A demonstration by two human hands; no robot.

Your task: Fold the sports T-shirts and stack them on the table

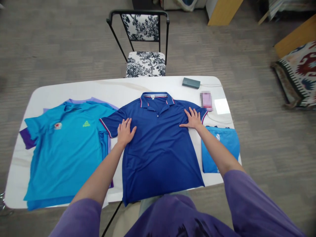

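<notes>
Blue polo shirt (158, 148) apparently being smoothed flat
It lies on the white table (108, 90); left hand (125, 134) and right hand (192, 121) rest on its two sides, fingers apart; next move likely calls for light, even pressure

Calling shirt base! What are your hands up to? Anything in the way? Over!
Left hand and right hand open, resting on blue polo shirt. Polo spread out, buttons up. One sleeve overlaps turquoise T-shirt. Over.
</notes>
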